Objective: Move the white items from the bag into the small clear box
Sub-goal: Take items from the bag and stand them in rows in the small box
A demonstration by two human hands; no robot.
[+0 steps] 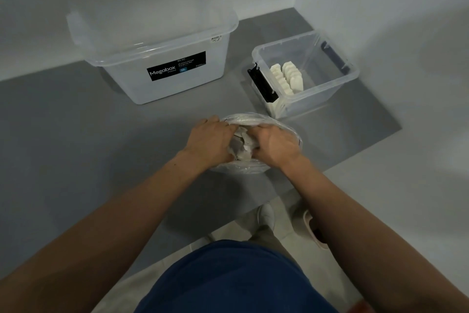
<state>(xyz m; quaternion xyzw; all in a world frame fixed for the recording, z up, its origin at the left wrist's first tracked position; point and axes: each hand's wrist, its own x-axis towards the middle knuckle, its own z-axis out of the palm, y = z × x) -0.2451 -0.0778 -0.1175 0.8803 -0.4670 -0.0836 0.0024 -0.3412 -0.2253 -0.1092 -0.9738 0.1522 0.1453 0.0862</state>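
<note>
Our left hand (210, 139) and right hand (275, 144) gripping items (242, 145) in the bag (253, 120), box (304, 71) far right, bare tabletop (88, 147) left

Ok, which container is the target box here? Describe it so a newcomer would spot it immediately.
On the grey table, two clear tubs stand near the back wall. The small clear box is the right-hand one, lidless, with black latches. Unlike the bigger Megabox tub, it already holds upright white items.
</note>
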